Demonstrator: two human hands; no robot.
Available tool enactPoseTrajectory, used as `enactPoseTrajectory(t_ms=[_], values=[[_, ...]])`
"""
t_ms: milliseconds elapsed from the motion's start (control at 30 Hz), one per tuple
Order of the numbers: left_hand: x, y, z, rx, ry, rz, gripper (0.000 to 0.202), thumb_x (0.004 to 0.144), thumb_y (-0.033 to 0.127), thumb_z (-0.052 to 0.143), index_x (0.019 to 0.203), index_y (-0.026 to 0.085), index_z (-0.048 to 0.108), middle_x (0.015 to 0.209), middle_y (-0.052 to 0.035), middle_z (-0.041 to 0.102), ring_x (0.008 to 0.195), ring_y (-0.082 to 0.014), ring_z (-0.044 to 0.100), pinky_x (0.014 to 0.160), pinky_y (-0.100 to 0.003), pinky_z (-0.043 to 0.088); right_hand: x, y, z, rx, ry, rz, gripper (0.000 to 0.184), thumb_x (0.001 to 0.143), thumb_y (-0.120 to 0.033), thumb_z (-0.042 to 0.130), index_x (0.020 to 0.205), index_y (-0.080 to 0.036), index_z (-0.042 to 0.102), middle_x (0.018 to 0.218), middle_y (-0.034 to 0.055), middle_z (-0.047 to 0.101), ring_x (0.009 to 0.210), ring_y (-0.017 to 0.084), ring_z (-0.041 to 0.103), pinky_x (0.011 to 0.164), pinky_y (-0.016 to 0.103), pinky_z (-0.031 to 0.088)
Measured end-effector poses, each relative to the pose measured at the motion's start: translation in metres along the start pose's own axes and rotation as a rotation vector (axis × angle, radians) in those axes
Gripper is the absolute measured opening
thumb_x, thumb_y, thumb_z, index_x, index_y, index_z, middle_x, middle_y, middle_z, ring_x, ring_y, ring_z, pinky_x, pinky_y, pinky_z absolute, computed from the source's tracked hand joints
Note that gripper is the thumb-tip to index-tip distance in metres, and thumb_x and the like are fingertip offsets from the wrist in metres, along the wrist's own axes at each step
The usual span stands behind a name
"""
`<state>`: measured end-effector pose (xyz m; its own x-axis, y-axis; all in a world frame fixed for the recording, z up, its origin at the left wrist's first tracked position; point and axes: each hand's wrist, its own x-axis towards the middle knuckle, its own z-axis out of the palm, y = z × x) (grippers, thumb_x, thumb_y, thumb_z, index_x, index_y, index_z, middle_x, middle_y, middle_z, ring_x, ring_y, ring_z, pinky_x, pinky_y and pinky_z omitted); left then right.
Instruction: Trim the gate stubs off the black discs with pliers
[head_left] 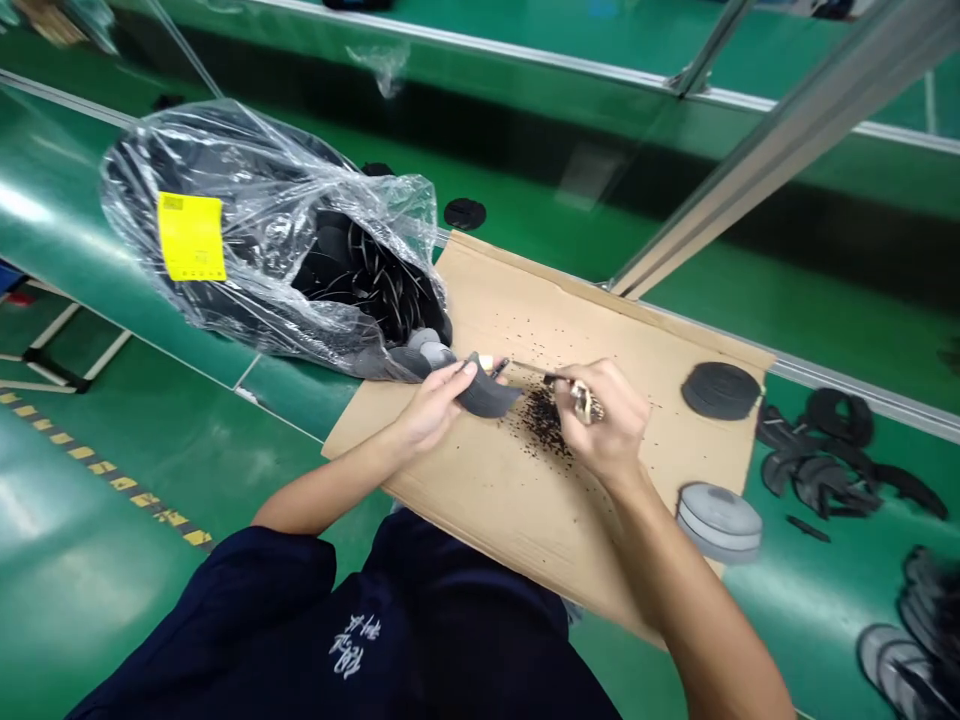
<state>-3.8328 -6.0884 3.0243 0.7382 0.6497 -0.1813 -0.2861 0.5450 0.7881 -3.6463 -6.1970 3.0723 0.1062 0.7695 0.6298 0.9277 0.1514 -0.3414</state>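
My left hand (pixel 441 402) pinches a curved dark grey disc-like piece (pixel 491 398) above the cardboard sheet (pixel 480 500), its edge facing right. My right hand (pixel 609 418) is closed around the wrapped, pale handle of a thin pointed tool (pixel 586 402). The tool's slim metal tip reaches left to the upper edge of the piece, close to my left fingertips; whether it touches cannot be made out. Below the tool lies a heap of small black scraps (pixel 547 420), with more crumbs scattered around it on the cardboard.
A clear plastic bag (pixel 255 220) with a yellow label spills black discs (pixel 367 270) at the left. Stacks of black discs (pixel 721 388) and grey discs (pixel 720 518) stand at the cardboard's right edge. Black offcuts (pixel 825 465) lie beyond. A metal post (pixel 697 150) rises behind.
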Motion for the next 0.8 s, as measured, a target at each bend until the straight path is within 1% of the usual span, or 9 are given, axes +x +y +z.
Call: enactPoseTrajectory(t_ms=[100,167,200,267,333,433,600,700,800], values=[[0.007,-0.011,0.017,0.011,-0.180,-0.192,0.066,0.072,0.077,0.079,0.096,0.016,0.079,0.096,-0.0131,0.080,0.104,-0.0378,0.074,0.085,-0.048,0.063,-0.020,-0.001,-0.017,-0.185,-0.055,-0.203,0.021,0.098,-0.018,0.052,0.090,-0.025,0.071,0.073,0.0032,0.068,0.067,0.017,0.057,0.063,0.033,0.041],[0.010,-0.016,0.029,0.045,-0.238,-0.185,0.059,0.070,0.068,0.086,0.098,0.016,0.080,0.103,-0.0122,0.080,0.108,-0.0363,0.073,0.092,-0.046,0.061,-0.034,-0.001,-0.024,-0.222,-0.063,-0.266,0.022,0.097,-0.014,0.053,0.095,-0.026,0.072,0.079,0.0037,0.072,0.070,0.016,0.060,0.065,0.032,0.043],[0.012,-0.017,0.034,0.069,-0.250,-0.147,0.056,0.070,0.060,0.089,0.101,0.016,0.079,0.107,-0.0114,0.080,0.110,-0.0347,0.072,0.096,-0.045,0.060,-0.040,-0.001,-0.027,-0.190,-0.053,-0.241,0.022,0.097,-0.014,0.054,0.099,-0.025,0.073,0.084,0.0045,0.074,0.073,0.017,0.062,0.066,0.033,0.045],[0.015,-0.018,0.042,0.129,-0.273,-0.079,0.053,0.070,0.051,0.091,0.108,0.015,0.078,0.112,-0.0105,0.079,0.109,-0.0308,0.072,0.097,-0.041,0.058,-0.050,-0.002,-0.030,-0.056,-0.001,-0.064,0.020,0.099,-0.019,0.055,0.109,-0.024,0.071,0.093,0.0066,0.075,0.079,0.019,0.065,0.070,0.035,0.050],[0.019,-0.016,0.048,0.201,-0.332,-0.054,0.053,0.073,0.050,0.089,0.111,0.015,0.078,0.111,-0.0104,0.079,0.102,-0.0270,0.072,0.091,-0.038,0.058,-0.055,-0.004,-0.033,0.113,0.061,0.216,0.020,0.100,-0.029,0.058,0.117,-0.023,0.068,0.099,0.0078,0.074,0.082,0.020,0.067,0.073,0.038,0.054],[0.022,-0.016,0.053,0.312,-0.405,-0.019,0.047,0.076,0.048,0.087,0.108,0.016,0.078,0.101,-0.0079,0.078,0.090,-0.0212,0.071,0.081,-0.031,0.055,-0.054,-0.003,-0.034,0.347,0.047,0.523,0.029,0.095,-0.046,0.067,0.109,-0.021,0.067,0.092,0.0044,0.071,0.078,0.018,0.063,0.073,0.035,0.055],[0.028,-0.023,0.055,0.464,-0.304,0.052,0.040,0.074,0.051,0.087,0.084,0.016,0.072,0.078,-0.0011,0.067,0.072,-0.0142,0.060,0.067,-0.025,0.047,-0.052,0.003,-0.031,0.529,-0.001,0.640,0.038,0.087,-0.056,0.074,0.086,-0.021,0.061,0.075,-0.0024,0.057,0.067,0.013,0.051,0.067,0.029,0.049],[0.032,-0.028,0.054,0.495,-0.227,0.110,0.044,0.072,0.055,0.087,0.084,0.016,0.071,0.081,-0.0016,0.068,0.077,-0.0154,0.061,0.072,-0.026,0.049,-0.055,0.005,-0.029,0.542,-0.001,0.668,0.040,0.087,-0.059,0.074,0.083,-0.021,0.058,0.073,-0.0032,0.053,0.066,0.013,0.048,0.066,0.029,0.047],[0.034,-0.031,0.053,0.474,-0.212,0.100,0.049,0.071,0.060,0.086,0.090,0.017,0.074,0.088,-0.0036,0.072,0.083,-0.0173,0.065,0.077,-0.028,0.052,-0.059,0.006,-0.028,0.546,-0.030,0.685,0.038,0.090,-0.057,0.071,0.082,-0.022,0.056,0.072,-0.0035,0.052,0.066,0.013,0.048,0.065,0.028,0.046]])
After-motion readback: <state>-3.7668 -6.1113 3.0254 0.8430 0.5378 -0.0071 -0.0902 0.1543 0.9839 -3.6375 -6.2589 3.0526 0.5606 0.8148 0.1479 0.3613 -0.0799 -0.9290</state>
